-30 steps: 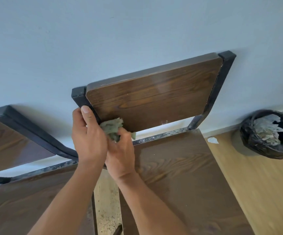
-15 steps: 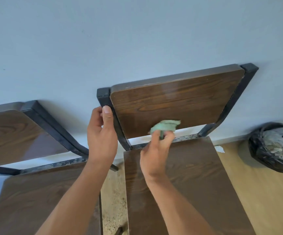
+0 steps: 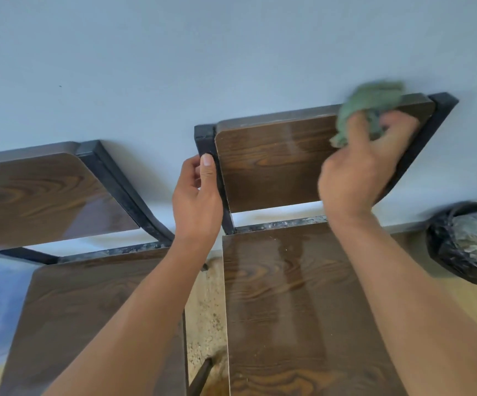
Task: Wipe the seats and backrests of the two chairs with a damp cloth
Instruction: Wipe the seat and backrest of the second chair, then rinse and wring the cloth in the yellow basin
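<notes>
Two dark wood chairs with black metal frames stand side by side against a pale blue wall. My right hand (image 3: 363, 170) presses a green cloth (image 3: 366, 107) against the upper right part of the right chair's backrest (image 3: 271, 161); the cloth is blurred. My left hand (image 3: 197, 198) grips the black left post of that backrest. The right chair's seat (image 3: 283, 310) below shines with wet streaks. The left chair's backrest (image 3: 37, 192) and seat (image 3: 88, 310) lie to the left, with neither hand on them.
A black-lined waste bin (image 3: 466, 244) with crumpled paper stands on the wood floor at the right, close to the right chair. A narrow gap of speckled floor (image 3: 205, 310) separates the two seats. The wall is directly behind both backrests.
My right hand has swept the cloth from the backrest's lower left, along its bottom edge, up to its upper right corner. My left hand kept its grip on the left post.
</notes>
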